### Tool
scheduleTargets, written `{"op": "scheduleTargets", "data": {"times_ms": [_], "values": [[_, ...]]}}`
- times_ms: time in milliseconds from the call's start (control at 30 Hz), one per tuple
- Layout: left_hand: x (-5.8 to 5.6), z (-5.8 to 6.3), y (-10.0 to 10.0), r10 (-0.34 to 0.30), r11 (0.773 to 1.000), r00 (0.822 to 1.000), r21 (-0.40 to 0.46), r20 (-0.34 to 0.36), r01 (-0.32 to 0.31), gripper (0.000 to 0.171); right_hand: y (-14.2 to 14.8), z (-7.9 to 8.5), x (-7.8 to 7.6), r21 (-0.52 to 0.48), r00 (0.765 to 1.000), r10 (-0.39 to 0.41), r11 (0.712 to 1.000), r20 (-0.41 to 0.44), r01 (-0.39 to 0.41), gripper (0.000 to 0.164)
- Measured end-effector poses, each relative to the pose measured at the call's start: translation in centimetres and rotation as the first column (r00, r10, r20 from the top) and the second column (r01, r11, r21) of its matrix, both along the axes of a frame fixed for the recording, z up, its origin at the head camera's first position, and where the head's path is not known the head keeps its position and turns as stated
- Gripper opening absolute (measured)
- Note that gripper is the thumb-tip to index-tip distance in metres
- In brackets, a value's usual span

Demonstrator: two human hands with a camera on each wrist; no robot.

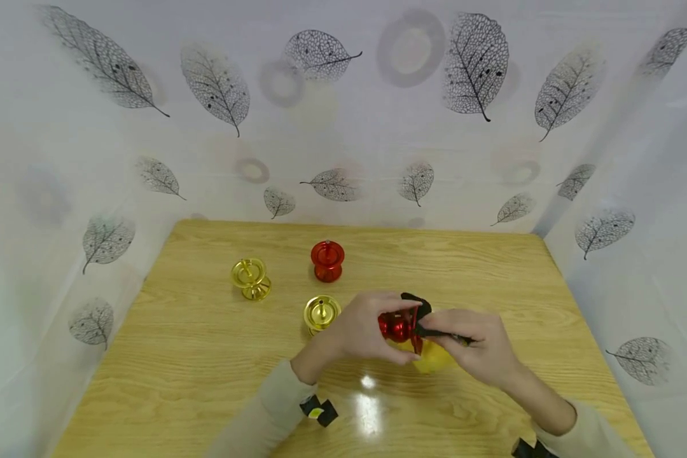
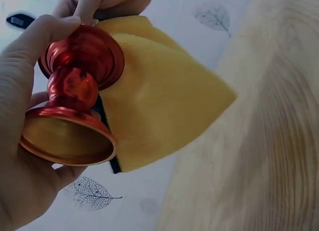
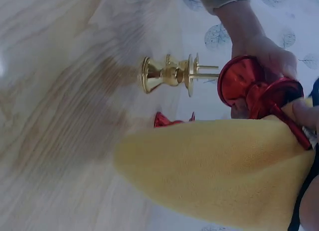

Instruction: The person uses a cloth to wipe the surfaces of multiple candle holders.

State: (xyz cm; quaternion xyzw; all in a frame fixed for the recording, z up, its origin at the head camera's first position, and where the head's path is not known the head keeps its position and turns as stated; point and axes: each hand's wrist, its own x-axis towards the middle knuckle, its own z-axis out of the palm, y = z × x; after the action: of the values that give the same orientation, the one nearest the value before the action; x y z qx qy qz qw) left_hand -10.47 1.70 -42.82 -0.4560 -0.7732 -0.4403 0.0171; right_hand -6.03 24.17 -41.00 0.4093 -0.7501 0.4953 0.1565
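Note:
My left hand (image 1: 356, 326) grips a shiny red metal candle holder (image 2: 72, 89) tipped on its side above the table, thumb on the upper dish and fingers around its far side. The hollow foot faces the left wrist camera. My right hand (image 1: 483, 343) pinches a yellow cloth (image 3: 214, 166) with black edging, its fingers right at the dish and the spike (image 3: 289, 124) of the holder. Most of the cloth hangs below the hands, spread wide in the left wrist view. A gold candle holder (image 1: 322, 312) stands just left of my left hand, partly hidden by it.
Another gold candle holder (image 1: 249, 273) stands upright farther left, and a second red one (image 1: 327, 257) stands toward the back. The wooden table (image 1: 194, 381) meets white leaf-patterned curtains (image 1: 355, 140) at the back and on both sides.

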Motion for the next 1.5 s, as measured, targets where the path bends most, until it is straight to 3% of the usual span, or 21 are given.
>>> {"op": "scheduleTargets", "data": {"times_ms": [33, 100, 167, 200, 267, 333, 367, 400, 433, 500, 533, 600, 733, 867, 967, 1033, 1133, 1300, 1333, 1400, 1500], "values": [[0.0, 0.0, 0.0, -0.022, 1.000, 0.998, 0.010, 0.063, 0.022, 0.067, 0.0, -0.1, -0.1, 0.023, 0.991, 0.024, 1.000, -0.130, -0.021, 0.014], [0.0, -0.1, -0.1, -0.051, 0.999, 0.988, 0.012, 0.145, 0.050, 0.063, -0.1, -0.2, -0.3, 0.077, 0.943, 0.037, 0.997, -0.331, -0.013, 0.015], [0.1, -0.2, 0.0, -0.056, 0.998, 0.982, 0.011, 0.182, 0.054, 0.062, 0.0, -0.2, -0.4, 0.107, 0.916, 0.056, 0.994, -0.398, -0.014, 0.020], [0.1, -0.3, 0.0, -0.049, 0.999, 0.986, 0.002, 0.162, 0.049, 0.063, 0.0, -0.2, -0.4, 0.108, 0.920, 0.052, 0.994, -0.389, -0.011, 0.021], [0.2, -0.3, 0.1, -0.029, 1.000, 0.993, -0.009, 0.117, 0.030, 0.067, 0.0, -0.2, -0.2, 0.087, 0.957, 0.033, 0.996, -0.287, -0.008, 0.014], [0.4, -0.3, 0.2, 0.002, 1.000, 0.999, -0.022, 0.041, -0.001, 0.071, 0.0, 0.0, 0.0, 0.049, 0.995, -0.010, 0.999, -0.096, 0.015, 0.016], [0.4, -0.4, 0.3, 0.013, 1.000, 1.000, -0.023, -0.014, -0.013, 0.073, 0.1, 0.1, 0.2, 0.032, 0.999, -0.039, 0.999, 0.022, 0.038, 0.020], [0.4, -0.4, 0.3, 0.025, 0.999, 0.997, -0.019, -0.072, -0.026, 0.074, 0.1, 0.2, 0.4, 0.016, 0.985, -0.076, 0.997, 0.154, 0.075, 0.023], [0.5, -0.5, 0.4, 0.035, 0.999, 0.993, -0.006, -0.112, -0.036, 0.075, 0.2, 0.4, 0.5, 0.007, 0.954, -0.108, 0.994, 0.279, 0.110, 0.025], [0.6, -0.8, 0.4, 0.061, 0.998, 0.982, 0.022, -0.180, -0.058, 0.076, 0.5, 0.7, 0.6, 0.002, 0.864, -0.160, 0.984, 0.477, 0.180, 0.020], [0.6, -1.0, 0.4, 0.074, 0.997, 0.977, 0.042, -0.200, -0.067, 0.076, 0.7, 0.9, 0.7, -0.005, 0.814, -0.179, 0.976, 0.552, 0.217, 0.018], [0.8, -1.5, 0.3, 0.087, 0.994, 0.980, 0.087, -0.180, -0.072, 0.077, 1.0, 1.1, 0.8, -0.062, 0.744, -0.175, 0.958, 0.645, 0.279, 0.016], [1.1, -2.0, 0.1, 0.091, 0.979, 0.995, 0.187, -0.028, -0.084, 0.075, 1.4, 1.2, 1.0, -0.194, 0.690, -0.144, 0.901, 0.709, 0.387, 0.013], [1.3, -2.2, 0.1, 0.087, 0.956, 0.985, 0.267, 0.147, -0.124, 0.069, 1.3, 0.8, 1.2, -0.271, 0.667, -0.148, 0.833, 0.730, 0.482, 0.013], [1.5, -2.0, 0.4, 0.094, 0.934, 0.951, 0.305, 0.293, -0.187, 0.063, 1.0, 0.4, 1.2, -0.321, 0.649, -0.147, 0.774, 0.747, 0.545, 0.009], [1.5, -1.8, 0.7, 0.106, 0.911, 0.923, 0.336, 0.371, -0.240, 0.058, 0.6, 0.2, 1.2, -0.344, 0.623, -0.146, 0.727, 0.769, 0.594, 0.007], [1.5, -1.4, 1.4, 0.133, 0.867, 0.888, 0.383, 0.439, -0.319, 0.051, -0.2, 0.1, 1.0, -0.351, 0.577, -0.144, 0.668, 0.804, 0.656, 0.006], [1.2, -1.1, 2.5, 0.138, 0.795, 0.847, 0.452, 0.514, -0.404, 0.043, -1.4, 0.3, 0.5, -0.345, 0.495, -0.133, 0.564, 0.859, 0.750, 0.005], [1.2, -1.1, 2.6, 0.130, 0.782, 0.838, 0.464, 0.531, -0.415, 0.042, -1.6, 0.4, 0.4, -0.347, 0.483, -0.118, 0.552, 0.868, 0.759, 0.004], [1.1, -1.1, 2.9, 0.129, 0.766, 0.821, 0.470, 0.556, -0.439, 0.040, -1.8, 0.5, 0.4, -0.352, 0.468, -0.078, 0.553, 0.880, 0.755, 0.004], [1.0, -1.1, 3.2, 0.137, 0.752, 0.799, 0.464, 0.586, -0.468, 0.038, -2.0, 0.7, 0.7, -0.372, 0.460, 0.001, 0.590, 0.888, 0.717, 0.010]]}}
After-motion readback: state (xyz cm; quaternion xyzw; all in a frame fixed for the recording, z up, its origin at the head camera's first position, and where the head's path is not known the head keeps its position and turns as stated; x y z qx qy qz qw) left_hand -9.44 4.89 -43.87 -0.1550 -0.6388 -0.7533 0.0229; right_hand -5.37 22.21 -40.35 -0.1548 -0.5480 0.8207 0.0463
